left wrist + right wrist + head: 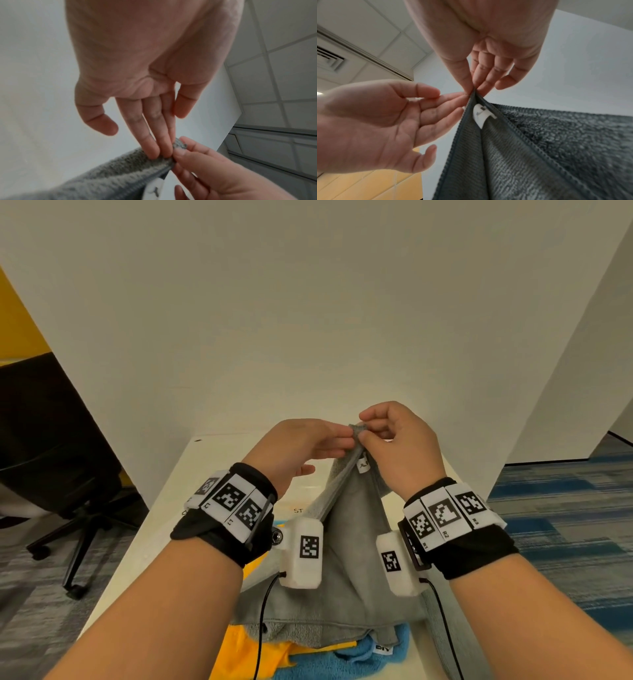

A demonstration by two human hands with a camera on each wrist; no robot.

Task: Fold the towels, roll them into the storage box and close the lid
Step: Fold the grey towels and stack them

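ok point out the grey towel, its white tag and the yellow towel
grey towel point(346, 542), head view, on its hanging middle panel
white tag point(480, 116), right wrist view, on the tag's face below the pinched corner
yellow towel point(246, 655), head view, on the part showing under the grey one

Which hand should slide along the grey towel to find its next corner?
Probably the left hand: its straight fingers only touch the grey towel, so it is free. The right hand pinches the lifted corner and should keep holding.

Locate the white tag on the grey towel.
In the head view the white tag sits just below the lifted corner of the grey towel, beside the right hand pinching that corner.
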